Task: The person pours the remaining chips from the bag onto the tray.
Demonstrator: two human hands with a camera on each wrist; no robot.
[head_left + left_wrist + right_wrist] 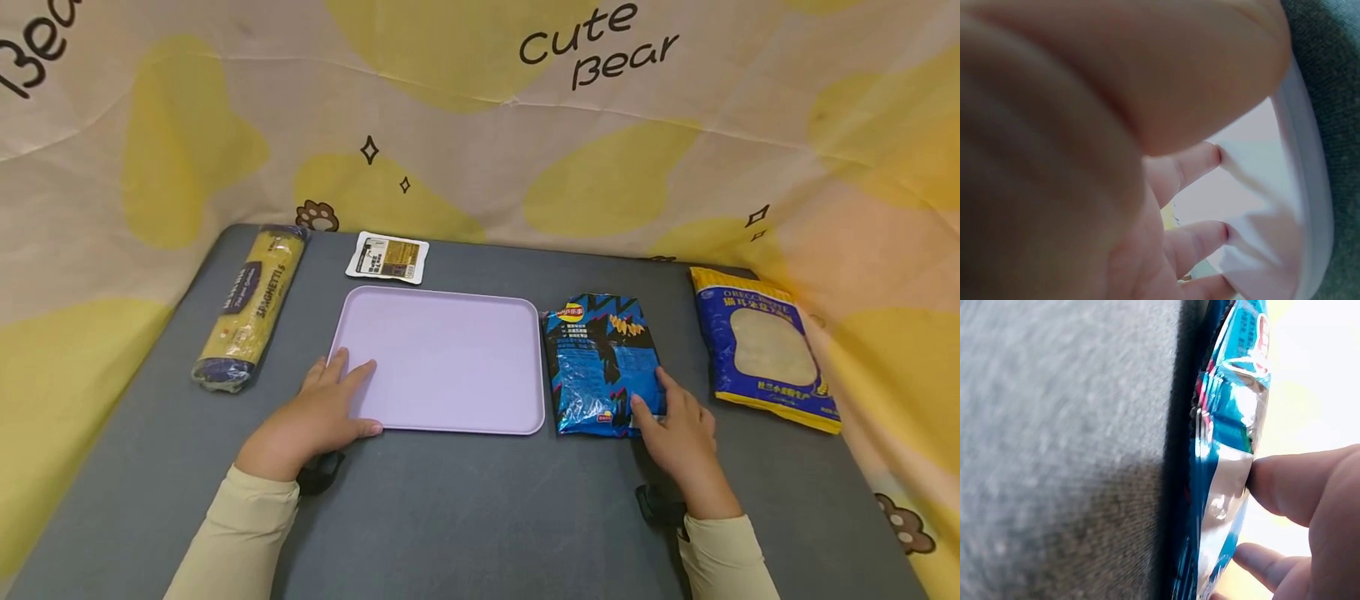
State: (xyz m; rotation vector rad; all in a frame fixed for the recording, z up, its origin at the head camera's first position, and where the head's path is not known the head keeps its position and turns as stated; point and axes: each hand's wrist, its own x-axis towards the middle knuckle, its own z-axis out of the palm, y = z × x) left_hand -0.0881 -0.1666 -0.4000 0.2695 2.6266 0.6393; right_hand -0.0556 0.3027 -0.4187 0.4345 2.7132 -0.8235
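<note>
A lilac tray (450, 362) lies flat on the table. My left hand (318, 417) rests at its lower left corner, fingers spread over the left rim and the thumb on the front edge. In the left wrist view, the fingertips (1210, 234) appear over the tray's pale surface. Right of the tray, a blue Lay's chip bag (600, 367) lies flat. My right hand (682, 433) touches its lower right corner with thumb and fingers extended. From the right wrist, the thumb (1279, 484) meets the bag's shiny upper face; some fingers are partly hidden.
A spaghetti pack (251, 308) lies at the left, and a small white-edged pouch (387, 258) sits behind the tray. The blue and yellow orecchiette bag (768, 346) is at the right. A patterned cloth (465, 125) hangs behind the grey table (480, 517).
</note>
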